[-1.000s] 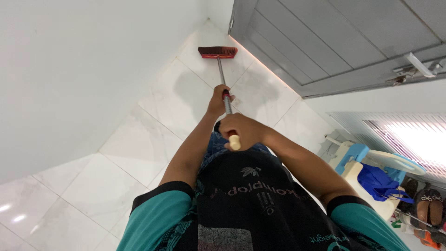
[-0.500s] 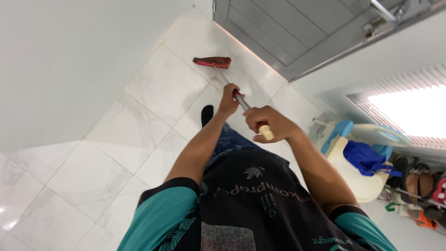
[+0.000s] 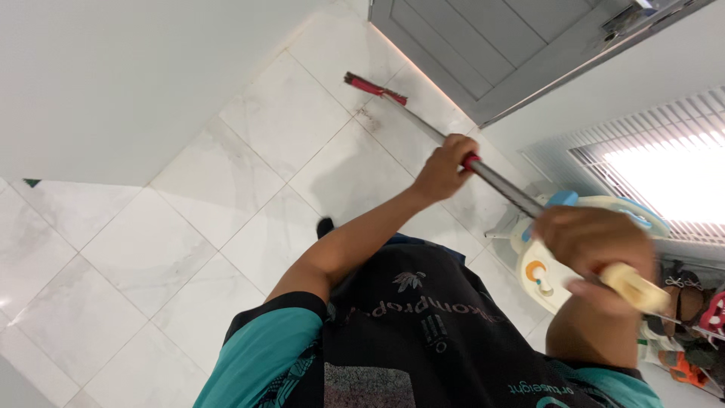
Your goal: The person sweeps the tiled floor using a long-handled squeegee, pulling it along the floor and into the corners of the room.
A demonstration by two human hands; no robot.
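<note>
Both hands grip the broom (image 3: 423, 117): left hand (image 3: 444, 168) mid-shaft, right hand (image 3: 596, 245) near its cream end.

We see a white marble-look tile floor (image 3: 136, 257) with thin grey grout lines, glossy. Plain white wall (image 3: 113, 75) on the left. Grey panelled door (image 3: 483, 45) at top, light strip under it. Louvred window (image 3: 664, 159) glares bright at right. Below it a white-and-blue plastic seat (image 3: 540, 276), and a shoe rack (image 3: 691, 332) with pairs.
</note>
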